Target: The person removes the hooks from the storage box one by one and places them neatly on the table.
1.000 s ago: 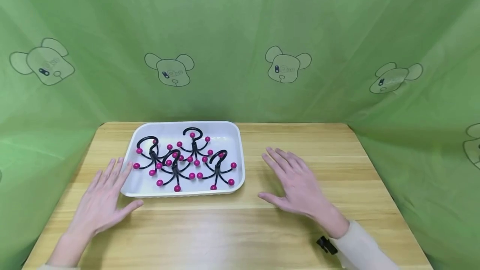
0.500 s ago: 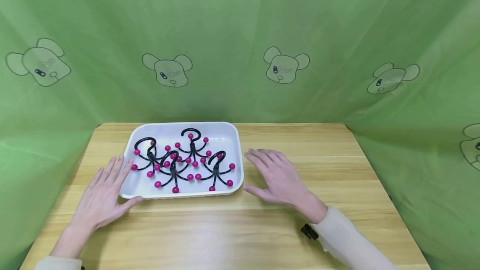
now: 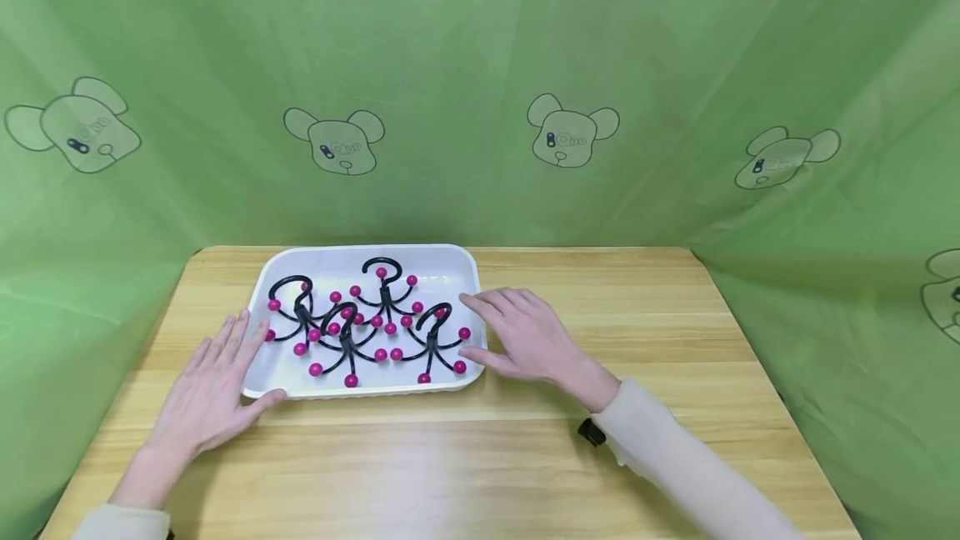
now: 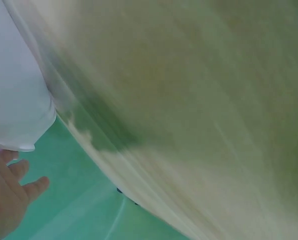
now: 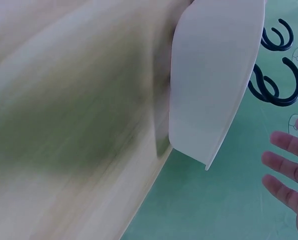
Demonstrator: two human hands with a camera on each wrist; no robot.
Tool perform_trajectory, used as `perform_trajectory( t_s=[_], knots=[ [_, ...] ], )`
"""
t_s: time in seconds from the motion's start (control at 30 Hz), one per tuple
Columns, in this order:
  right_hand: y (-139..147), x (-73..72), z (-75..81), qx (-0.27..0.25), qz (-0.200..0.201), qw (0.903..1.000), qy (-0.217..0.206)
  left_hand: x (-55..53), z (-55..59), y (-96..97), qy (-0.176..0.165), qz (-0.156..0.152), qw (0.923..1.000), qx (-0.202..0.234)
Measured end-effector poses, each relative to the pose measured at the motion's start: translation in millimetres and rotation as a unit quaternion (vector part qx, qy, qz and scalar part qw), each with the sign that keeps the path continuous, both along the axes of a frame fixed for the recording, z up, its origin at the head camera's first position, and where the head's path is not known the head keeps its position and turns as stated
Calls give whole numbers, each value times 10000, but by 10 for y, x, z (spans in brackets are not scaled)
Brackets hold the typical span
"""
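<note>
A white plastic tray (image 3: 442,261) holds several black hooks, each with curved arms tipped by magenta balls. One hook (image 3: 386,294) lies at the back, another (image 3: 302,312) on the left, a third (image 3: 432,342) on the right. At the tray's left side is my left hand (image 3: 204,402), fingers straight, thumb spread by the front left corner. My right hand (image 3: 525,342) is at the right side, fingers extended and overlapping the rim in the head view. In the right wrist view, fingertips of the right hand (image 5: 289,170) show beside the tray wall (image 5: 209,75).
The wooden table (image 3: 420,473) extends in front of the tray and to its right. A green curtain (image 3: 465,40) with printed bear heads encloses the back and sides. A black clip-like piece (image 3: 592,432) is by the right sleeve.
My right hand has moved left, from above the table to the tray's right rim. My left hand stays nearly still at the left side. The tray and hooks keep their arrangement.
</note>
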State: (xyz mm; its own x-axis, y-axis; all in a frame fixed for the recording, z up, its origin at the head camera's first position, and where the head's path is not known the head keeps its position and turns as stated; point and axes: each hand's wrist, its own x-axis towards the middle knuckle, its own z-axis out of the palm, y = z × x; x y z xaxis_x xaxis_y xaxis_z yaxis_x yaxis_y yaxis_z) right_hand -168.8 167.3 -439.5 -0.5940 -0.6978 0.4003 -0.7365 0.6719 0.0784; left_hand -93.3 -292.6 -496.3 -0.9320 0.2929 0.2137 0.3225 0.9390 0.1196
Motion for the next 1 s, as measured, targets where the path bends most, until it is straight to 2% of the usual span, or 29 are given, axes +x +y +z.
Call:
perform_trajectory(
  t_s=[0.27, 0.5, 0.7, 1.0],
  knots=[
    [-107, -120, 31, 239, 82, 9995, -201, 5, -3, 9, -52, 52, 10000, -19],
    [-215, -223, 64, 416, 132, 9989, -185, 3, -38, 8, -18, 43, 10000, -25],
    [-274, -319, 78, 610, 260, 9975, -231, 3, -21, 12, -66, 70, 9999, -31],
    [-348, -420, 97, 926, 544, 9942, -13, 11, -18, 18, -76, 87, 9999, -7]
  ],
)
